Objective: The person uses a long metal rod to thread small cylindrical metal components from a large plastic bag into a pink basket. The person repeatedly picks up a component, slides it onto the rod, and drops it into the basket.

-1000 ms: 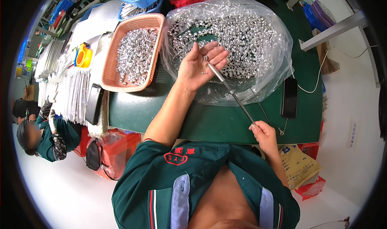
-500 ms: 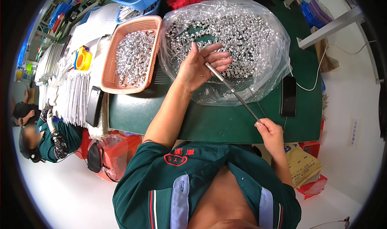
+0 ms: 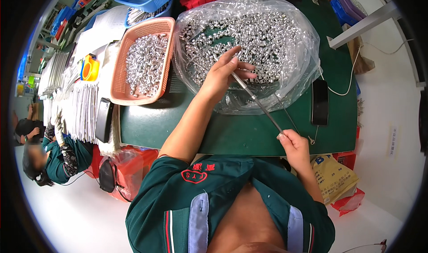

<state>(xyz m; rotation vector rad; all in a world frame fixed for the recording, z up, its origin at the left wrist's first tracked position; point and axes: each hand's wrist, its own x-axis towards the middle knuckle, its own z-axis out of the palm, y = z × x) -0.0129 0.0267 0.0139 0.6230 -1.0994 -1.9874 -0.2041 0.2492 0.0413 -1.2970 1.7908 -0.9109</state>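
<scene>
Head view: basket (pink) and phone flank the metal rod.

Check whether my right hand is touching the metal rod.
Touching. The head view shows the right hand gripping the lower end of the metal rod, with the thumb and fingers closed on it.

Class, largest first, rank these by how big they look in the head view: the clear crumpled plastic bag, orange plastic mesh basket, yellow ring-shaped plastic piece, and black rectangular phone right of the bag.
1. Clear crumpled plastic bag
2. Orange plastic mesh basket
3. Black rectangular phone
4. Yellow ring-shaped plastic piece
</scene>
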